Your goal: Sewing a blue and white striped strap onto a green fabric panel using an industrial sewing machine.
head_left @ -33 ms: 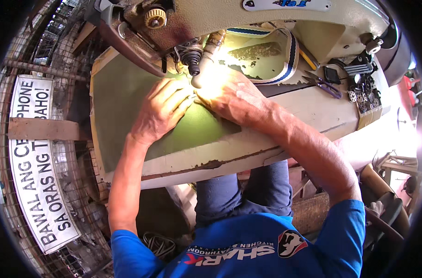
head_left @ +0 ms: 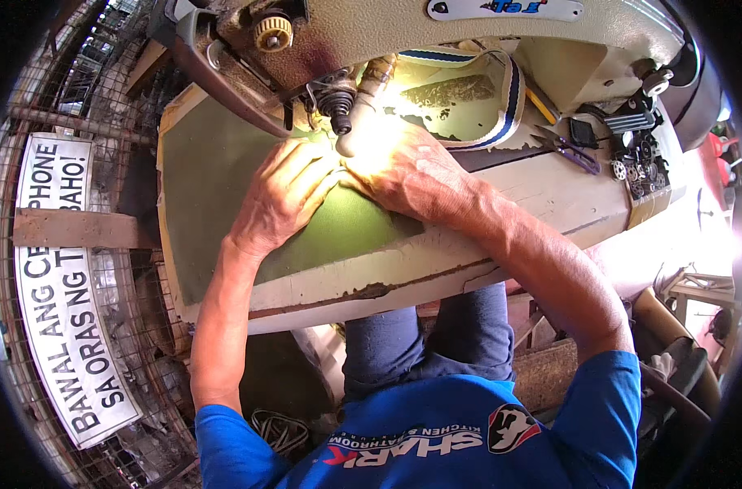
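Observation:
At the needle area of a sewing machine, both hands meet on the green worktop. My left hand has its fingers bent and pressed together. Opposite it, my right hand is closed, fingertips pointing in toward the left ones. Whatever they pinch is hidden by the fingers and the glare. A small lamp shines just above the fingertips, beside the machine's presser mechanism. Behind the right hand, a white strap with navy stripes loops over the table; its near end is lost in the glare.
To the right lie purple-handled scissors, a yellow-and-black cutter and a box of metal bobbins. A wire mesh wall with a white sign stands at the left. The table's front edge is chipped.

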### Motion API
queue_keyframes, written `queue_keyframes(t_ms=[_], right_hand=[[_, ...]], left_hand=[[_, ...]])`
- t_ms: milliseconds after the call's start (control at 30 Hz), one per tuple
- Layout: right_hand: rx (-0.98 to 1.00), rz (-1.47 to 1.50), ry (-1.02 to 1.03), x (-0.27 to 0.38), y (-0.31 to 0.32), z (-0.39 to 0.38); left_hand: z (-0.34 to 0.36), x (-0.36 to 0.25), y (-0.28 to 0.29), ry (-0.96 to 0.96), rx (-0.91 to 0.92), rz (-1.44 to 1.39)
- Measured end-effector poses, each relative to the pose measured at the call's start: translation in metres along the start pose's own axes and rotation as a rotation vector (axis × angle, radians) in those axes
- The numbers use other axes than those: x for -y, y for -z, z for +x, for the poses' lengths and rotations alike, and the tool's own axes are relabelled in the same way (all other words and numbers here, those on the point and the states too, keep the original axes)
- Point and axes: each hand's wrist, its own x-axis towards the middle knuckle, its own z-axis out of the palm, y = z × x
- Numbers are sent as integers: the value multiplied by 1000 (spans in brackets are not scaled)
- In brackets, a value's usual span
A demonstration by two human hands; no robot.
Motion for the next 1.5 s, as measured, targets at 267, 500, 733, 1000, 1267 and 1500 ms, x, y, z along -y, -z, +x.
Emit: queue_keyframes(t_ms=[267,500,733,1000,1267,1500], right_hand=[[232,-70,-116,8,-6,2],[-56,-10,-36,40,24,-4],[86,-58,-187,86,83,-63],[-71,-4,-360,90,74,-101],[-21,12,-241,102,48,-61],[-61,-199,-310,44,69,-64]], left_hand=[[-1,-4,-2,308,-4,-223],[-9,-58,18,443,-59,-351],[-50,-109,28,1126,-259,-1254],[-79,-132,22,1267,-422,-1584],[-71,-143,23,1203,-479,-1643],[-83,-135,35,1113,-643,-1765]])
